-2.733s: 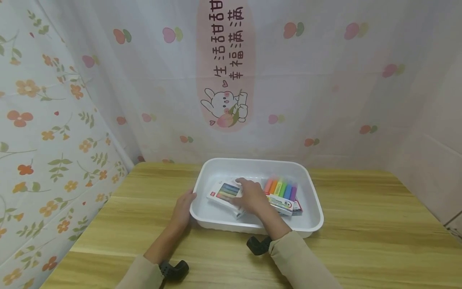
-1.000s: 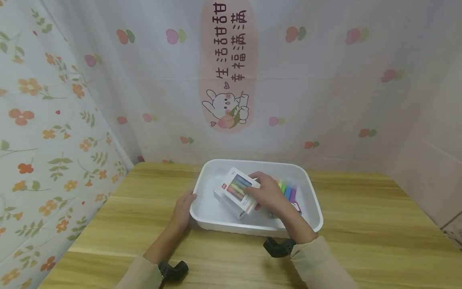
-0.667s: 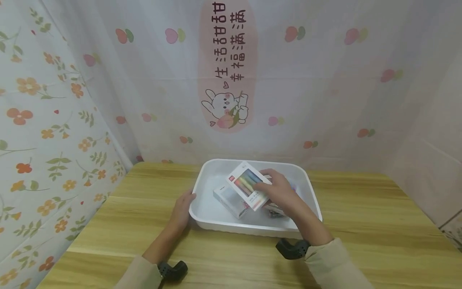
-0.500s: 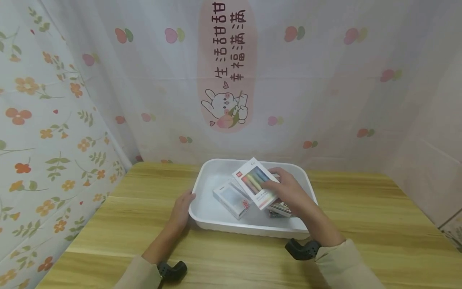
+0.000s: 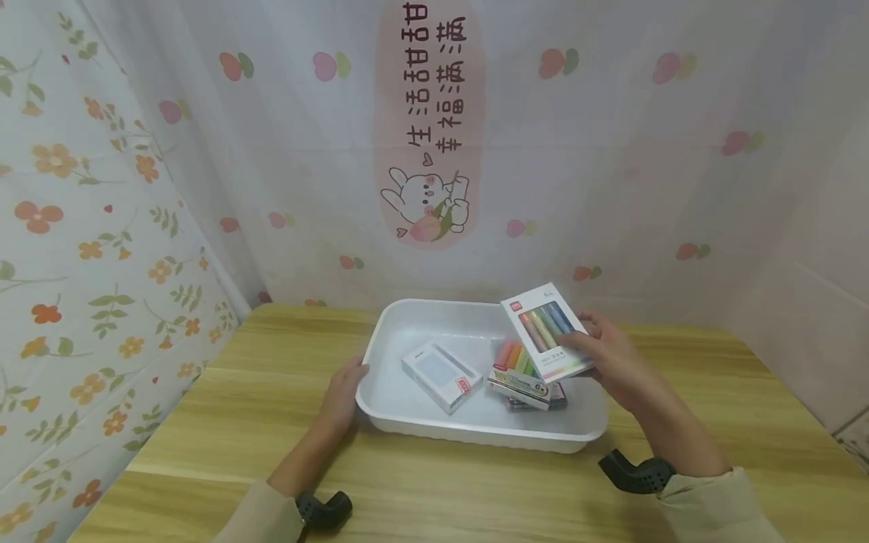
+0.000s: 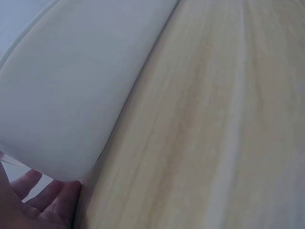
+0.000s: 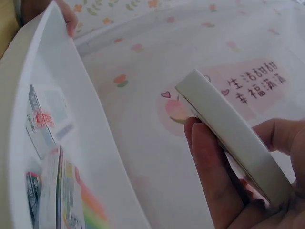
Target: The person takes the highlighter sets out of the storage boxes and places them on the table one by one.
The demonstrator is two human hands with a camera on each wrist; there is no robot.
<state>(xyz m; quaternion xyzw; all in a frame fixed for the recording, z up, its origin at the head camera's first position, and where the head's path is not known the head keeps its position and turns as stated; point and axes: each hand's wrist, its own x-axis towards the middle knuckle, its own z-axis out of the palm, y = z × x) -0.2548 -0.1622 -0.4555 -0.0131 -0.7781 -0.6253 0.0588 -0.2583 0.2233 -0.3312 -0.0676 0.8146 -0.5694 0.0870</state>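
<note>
My right hand [image 5: 614,362] holds a white box of coloured markers [image 5: 543,332] up over the right end of a white plastic tray [image 5: 475,434]. The thumb lies on the box's front, beside its window. In the right wrist view the same box [image 7: 233,138] is seen edge-on between thumb and fingers. At the tray's left end, my left hand [image 5: 342,396] grips the rim; in the left wrist view its fingers [image 6: 66,200] curl at the tray's corner. Inside the tray lie a white box with a red stamp [image 5: 441,375] and a pack of coloured highlighters [image 5: 519,381].
A dark flat pack [image 5: 557,398] lies partly under the highlighters. The tray stands on a wood-grain table [image 5: 434,498], with a printed curtain [image 5: 305,173] behind and a floral curtain [image 5: 102,226] at the left. Each wrist wears a black camera mount [image 5: 634,473].
My right hand has taken the box of markers off the stamped white box, lifted it and carried it right, past the highlighters. The left hand has stayed at the tray rim.
</note>
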